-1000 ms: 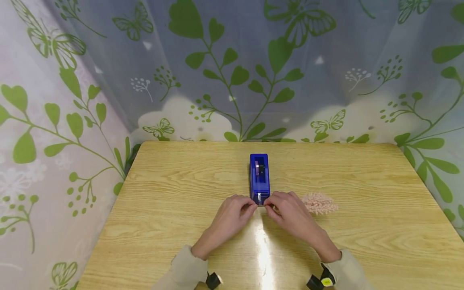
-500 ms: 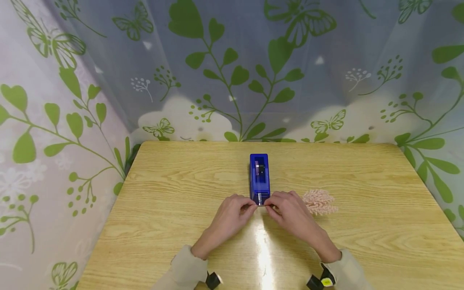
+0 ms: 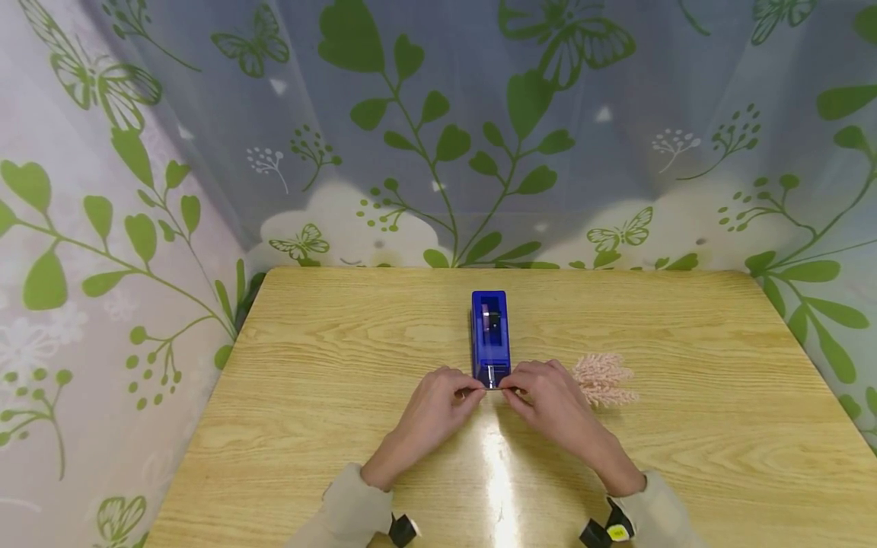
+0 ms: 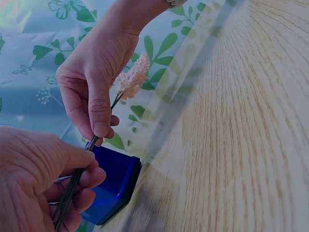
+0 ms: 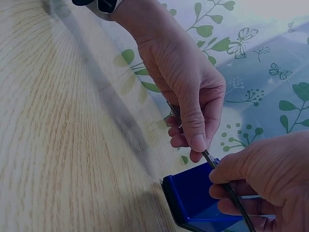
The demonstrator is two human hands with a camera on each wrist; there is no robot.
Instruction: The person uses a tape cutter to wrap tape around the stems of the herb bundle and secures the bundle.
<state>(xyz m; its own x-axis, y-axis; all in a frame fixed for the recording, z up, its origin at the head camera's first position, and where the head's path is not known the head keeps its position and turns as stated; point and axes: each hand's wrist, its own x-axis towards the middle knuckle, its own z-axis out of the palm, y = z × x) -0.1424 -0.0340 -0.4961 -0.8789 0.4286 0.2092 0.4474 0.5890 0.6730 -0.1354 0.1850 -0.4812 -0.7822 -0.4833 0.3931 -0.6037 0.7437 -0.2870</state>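
Wood-grained bench [image 3: 329, 365]. Blue tape dispenser [image 3: 483, 355], near rear-edge middle. Left hand [image 3: 433, 403], right hand [image 3: 553, 399]: both pinching dark stems [image 4: 72, 189] at its near end. Pink flower spray [image 3: 603, 380], head towards right edge: probably light, fragile, best held by stems.

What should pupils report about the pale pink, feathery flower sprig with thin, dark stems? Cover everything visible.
The pale pink, feathery flower sprig looks artificial, its densely textured head showing at least two plumes. Its thin, dark stems, bundled together, look wiry. It is held sideways, plumes beyond the right hand, which pinches the stems; the left hand pinches them farther from the plumes. In the head view they cross the near end of a blue plastic tape dispenser; contact is unclear.
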